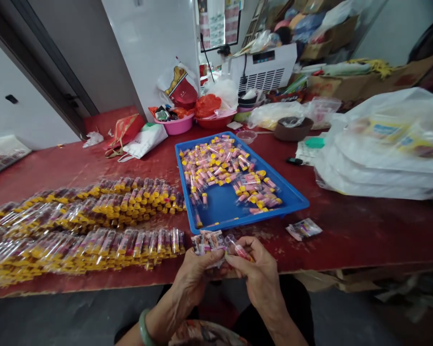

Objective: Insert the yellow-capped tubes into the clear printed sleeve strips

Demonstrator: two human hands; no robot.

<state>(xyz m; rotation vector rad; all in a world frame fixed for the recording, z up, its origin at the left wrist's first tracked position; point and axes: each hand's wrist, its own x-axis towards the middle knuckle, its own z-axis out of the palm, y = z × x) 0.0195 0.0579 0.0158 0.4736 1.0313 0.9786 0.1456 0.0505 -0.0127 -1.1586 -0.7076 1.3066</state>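
My left hand [198,266] is closed around a few small printed packets [209,241] at the table's front edge. Between the fingers of my right hand [258,264] is a clear plastic tube [241,250] with pink contents, its clear end pointing toward the packets. Both hands nearly meet just below the blue tray [216,194]. In that tray lie many loose pink tubes with yellow caps [216,161]. Another printed packet [303,229] rests on the table to the right of my right hand.
Stacked rows of filled, yellow-capped tubes [122,245] cover the left of the red table [364,235]. White plastic bags [382,163] are piled at the right. Behind the tray stand a pink basin [178,126], a brown bowl [292,130] and a white machine [267,69].
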